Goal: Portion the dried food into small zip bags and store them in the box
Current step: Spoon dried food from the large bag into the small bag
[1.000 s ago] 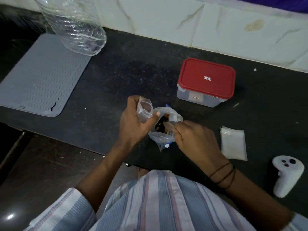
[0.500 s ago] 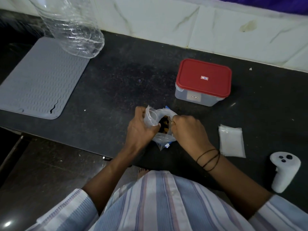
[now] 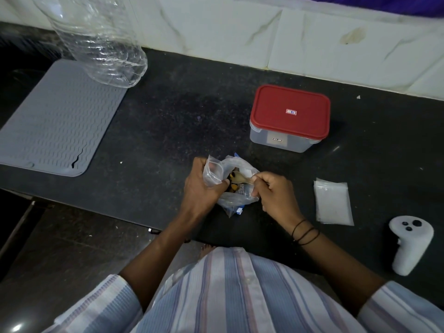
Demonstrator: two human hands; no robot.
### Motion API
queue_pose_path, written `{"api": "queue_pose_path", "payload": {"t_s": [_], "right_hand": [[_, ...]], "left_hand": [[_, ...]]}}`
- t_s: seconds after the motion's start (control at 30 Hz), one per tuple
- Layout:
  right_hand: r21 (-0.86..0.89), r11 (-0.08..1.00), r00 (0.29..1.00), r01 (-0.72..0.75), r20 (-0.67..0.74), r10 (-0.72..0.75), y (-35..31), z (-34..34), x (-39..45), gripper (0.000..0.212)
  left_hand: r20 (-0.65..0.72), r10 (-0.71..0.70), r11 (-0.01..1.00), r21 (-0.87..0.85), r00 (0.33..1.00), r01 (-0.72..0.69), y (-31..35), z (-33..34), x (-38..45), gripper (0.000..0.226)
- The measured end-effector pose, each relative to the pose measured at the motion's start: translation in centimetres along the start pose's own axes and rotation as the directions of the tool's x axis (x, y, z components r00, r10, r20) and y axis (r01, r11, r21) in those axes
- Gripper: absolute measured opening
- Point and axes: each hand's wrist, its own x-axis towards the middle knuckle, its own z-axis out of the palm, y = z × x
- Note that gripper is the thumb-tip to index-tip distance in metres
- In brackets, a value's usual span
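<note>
Left grip pinching small zip bag, right grip clasping spoon; tip slowly, mouth held wide.

On the tabletop, the food bag sits near the front edge at centre, between the left hand at its 9 o'clock and the right hand at its 3 o'clock. The small zip bag lies at its 10 o'clock, in the left hand. The box stands at 1 o'clock from it, well apart. The stack of zip bags lies at 3 o'clock, with the controller at that stack's 4 o'clock. The mat lies far off at 10 o'clock, the bottle on its back right corner.
</note>
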Motion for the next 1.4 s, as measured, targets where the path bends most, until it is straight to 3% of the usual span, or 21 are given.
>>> {"api": "queue_pose_path", "payload": {"t_s": [0.1, 0.17, 0.23, 0.4, 0.47, 0.57, 0.87, 1.03, 1.23, 1.4], "right_hand": [[-0.186, 0.978, 0.995, 0.098, 0.023, -0.095, 0.2, 0.0, -0.2, 0.019], [-0.401, 0.895, 0.98, 0.195, 0.05, -0.191, 0.0, 0.0, -0.2, 0.021], [-0.477, 0.849, 0.971, 0.227, 0.045, -0.235, -0.5, 0.0, 0.1, 0.022], [-0.541, 0.823, 0.985, 0.172, 0.116, -0.129, -0.5, 0.2, 0.7, 0.024], [-0.47, 0.873, 0.989, 0.13, 0.118, -0.084, -0.3, 0.2, 0.7, 0.023], [-0.207, 0.978, 0.997, 0.02, 0.073, -0.005, 0.3, 0.0, 1.0, 0.023], [0.151, 0.979, 0.99, -0.137, 0.056, 0.13, 0.1, -1.9, -0.5, 0.019], [0.224, 0.961, 0.986, -0.162, 0.071, 0.15, -2.0, -4.1, -2.4, 0.02], [0.323, 0.944, 0.997, -0.074, 0.012, 0.074, -6.8, -7.2, -4.1, 0.02], [0.195, 0.978, 0.997, 0.077, 0.007, -0.08, -9.4, -7.8, -4.2, 0.02]], "left_hand": [[-0.005, -0.003, 1.0, 0.005, 1.0, 0.003, 0.1, 0.1, 0.1, 0.039], [-0.024, 0.011, 1.0, 0.009, 1.0, -0.011, 0.2, 0.3, 0.2, 0.037], [-0.047, 0.019, 1.0, -0.014, 0.999, -0.02, 0.3, 0.4, 0.3, 0.034], [-0.086, 0.054, 0.996, -0.062, 0.995, -0.059, 0.5, 0.7, 0.6, 0.032], [-0.088, 0.06, 0.994, -0.08, 0.994, -0.068, 0.4, 0.7, 0.6, 0.032], [-0.087, 0.061, 0.992, -0.101, 0.994, -0.07, 0.2, 0.5, 0.6, 0.031], [-0.085, 0.097, 0.989, -0.105, 0.992, -0.106, 0.6, 0.1, 0.6, 0.038], [-0.168, 0.272, 0.961, 0.007, 0.947, -0.275, 1.3, -0.4, 0.4, 0.041], [-0.135, 0.368, 0.93, 0.042, 0.92, -0.365, 2.0, -0.6, 0.6, 0.04], [-0.079, 0.408, 0.913, 0.034, 0.91, -0.407, 2.2, 0.0, 0.3, 0.042]]}}
